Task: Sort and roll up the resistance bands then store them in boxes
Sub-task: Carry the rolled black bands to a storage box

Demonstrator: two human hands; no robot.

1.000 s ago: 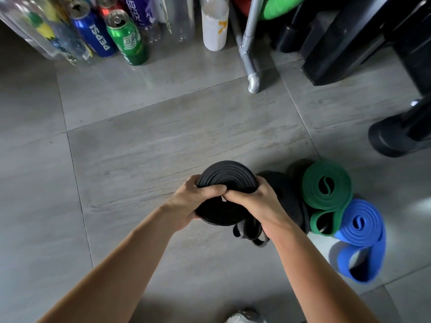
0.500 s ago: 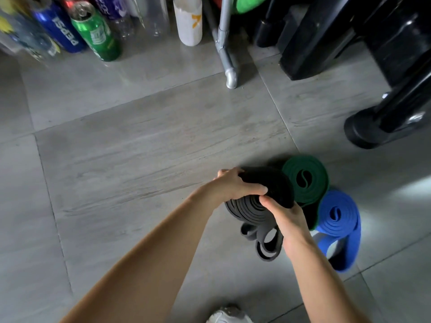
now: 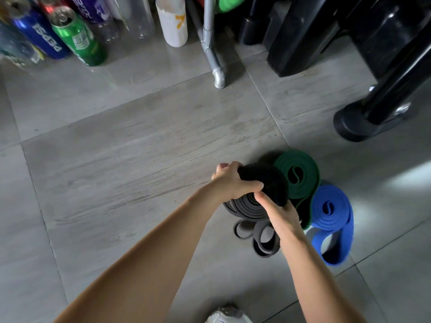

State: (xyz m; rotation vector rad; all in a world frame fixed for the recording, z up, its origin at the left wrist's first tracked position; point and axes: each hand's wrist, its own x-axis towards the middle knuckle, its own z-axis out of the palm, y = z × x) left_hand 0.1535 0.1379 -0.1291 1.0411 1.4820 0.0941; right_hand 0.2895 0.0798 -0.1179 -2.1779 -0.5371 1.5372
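Left hand (image 3: 233, 180) and right hand (image 3: 279, 213) clutch the part-wound black roll (image 3: 247, 206) beside the green roll (image 3: 296, 173); its tail and boxing remain.

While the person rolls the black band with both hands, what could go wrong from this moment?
1. The black band is only partly coiled. Its loose tail lies looped on the floor, so it may spring open if the left hand or right hand slackens.
2. The green roll and blue roll stand right beside it. A bump could topple them.
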